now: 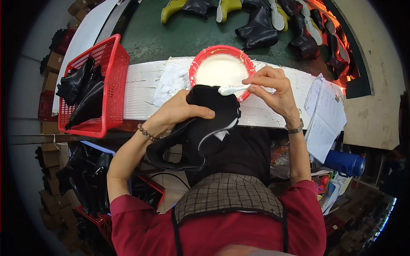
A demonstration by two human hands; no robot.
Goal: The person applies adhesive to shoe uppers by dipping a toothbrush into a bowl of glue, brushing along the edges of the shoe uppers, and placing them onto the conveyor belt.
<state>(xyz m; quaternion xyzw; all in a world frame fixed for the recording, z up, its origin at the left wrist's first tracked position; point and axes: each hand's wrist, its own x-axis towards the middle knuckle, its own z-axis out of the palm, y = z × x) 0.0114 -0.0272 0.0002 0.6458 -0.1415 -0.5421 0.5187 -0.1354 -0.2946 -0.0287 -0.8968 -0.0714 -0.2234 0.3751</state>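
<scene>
My left hand (181, 111) grips a black boot upper (213, 121), thumb on top, holding it over my lap at the table's near edge. A thin pale line runs along part of its edge, and a small white patch shows there. Between the thumb and fingers of my right hand (275, 87) is a small white brush (235, 89), its tip at the upper's far edge. Its bristles are smeared white and hard to make out. Just beyond the upper stands a red basin (195, 64) with creamy white liquid (222, 70) in it; the upper overlaps its near rim.
A red plastic basket (114, 77) with black boots stands left. A stained white cloth or paper (171, 83) lies beside the basin. Black boots (258, 32) and yellow boots (228, 9) line the green surface behind. Written papers (322, 119) and a blue jug (341, 163) are right.
</scene>
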